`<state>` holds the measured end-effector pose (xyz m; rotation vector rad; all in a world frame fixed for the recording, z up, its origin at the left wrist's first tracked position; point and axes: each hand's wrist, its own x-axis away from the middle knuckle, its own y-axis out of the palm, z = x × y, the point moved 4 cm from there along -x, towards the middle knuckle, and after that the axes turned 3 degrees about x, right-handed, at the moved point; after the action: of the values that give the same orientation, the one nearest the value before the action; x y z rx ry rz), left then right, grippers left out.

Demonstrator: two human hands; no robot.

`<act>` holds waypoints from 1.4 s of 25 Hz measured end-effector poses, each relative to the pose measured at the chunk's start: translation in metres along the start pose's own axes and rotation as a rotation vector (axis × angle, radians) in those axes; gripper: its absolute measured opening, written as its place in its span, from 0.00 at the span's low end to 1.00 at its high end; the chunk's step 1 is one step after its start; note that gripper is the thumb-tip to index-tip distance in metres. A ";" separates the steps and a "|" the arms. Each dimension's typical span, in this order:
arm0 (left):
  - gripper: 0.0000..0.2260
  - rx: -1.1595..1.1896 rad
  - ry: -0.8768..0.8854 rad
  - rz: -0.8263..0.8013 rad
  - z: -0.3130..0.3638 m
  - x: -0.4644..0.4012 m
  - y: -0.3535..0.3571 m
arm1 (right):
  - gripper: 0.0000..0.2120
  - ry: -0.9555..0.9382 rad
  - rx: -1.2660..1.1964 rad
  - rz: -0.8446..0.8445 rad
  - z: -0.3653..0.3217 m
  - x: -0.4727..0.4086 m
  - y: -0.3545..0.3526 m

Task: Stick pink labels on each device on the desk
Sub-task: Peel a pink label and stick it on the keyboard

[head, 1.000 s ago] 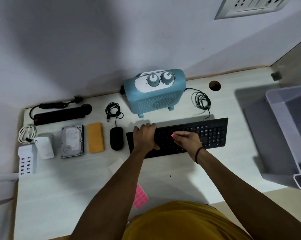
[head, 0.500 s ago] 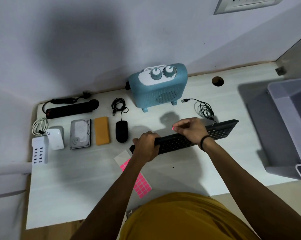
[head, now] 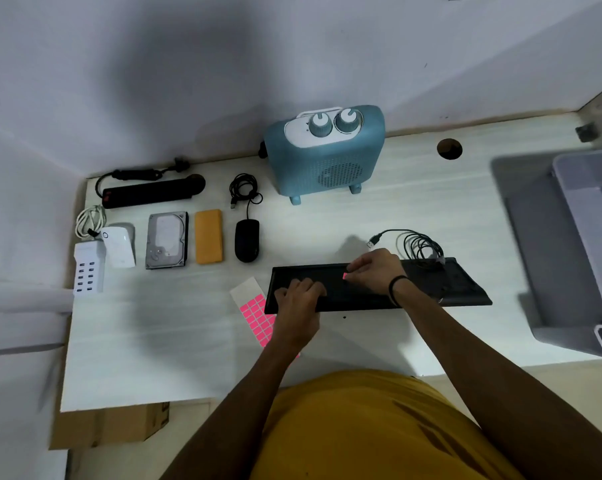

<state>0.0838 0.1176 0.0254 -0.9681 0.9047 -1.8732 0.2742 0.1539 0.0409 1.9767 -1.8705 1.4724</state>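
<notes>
Nearest, a person in a yellow shirt leans over the desk (head: 188,341), both forearms reaching forward. Just ahead of the body lies the label sheet (head: 256,315), pink squares on white backing, its right edge tucked beside the keyboard (head: 431,292). The keyboard appears to be flipped, showing a smooth black underside rather than keys, though the dim light makes that a judgement. The left hand (head: 301,297) rests on its left part, fingers lightly curled over the surface and steadying it; whether they grip the edge cannot be told. The right hand (head: 375,271) sits near the middle with its fingertips drawn together on a single pink label (head: 344,276), which touches or nearly touches the black surface. The step in hand looks like labelling the keyboard; the next move calls for pressing the label flat, letting go, then peeling another from the sheet. The keyboard's cable (head: 421,245) coils just behind it. Farther left stand the mouse (head: 247,244), an orange case (head: 208,236), a hard drive (head: 167,240), a white adapter (head: 119,245) and a charger (head: 87,268); none shows pink from here. Beyond sit the power strip (head: 150,192) and the blue heater (head: 327,157), with a grey bin (head: 569,244) at the right.
</notes>
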 end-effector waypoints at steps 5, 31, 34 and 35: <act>0.16 -0.126 0.013 -0.013 -0.004 0.012 0.021 | 0.06 0.136 0.059 -0.125 0.015 -0.001 0.021; 0.34 -0.323 0.064 -0.235 0.005 0.008 0.043 | 0.20 0.171 0.238 -0.103 0.030 -0.024 0.033; 0.30 -0.317 0.061 -0.235 0.006 0.005 0.043 | 0.17 0.157 0.214 -0.098 0.036 -0.025 0.031; 0.27 -0.292 0.058 -0.223 0.006 0.005 0.041 | 0.16 0.162 0.207 -0.099 0.039 -0.024 0.030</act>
<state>0.1012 0.0955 -0.0059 -1.2383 1.1686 -1.9979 0.2773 0.1399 -0.0122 1.9306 -1.5903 1.8005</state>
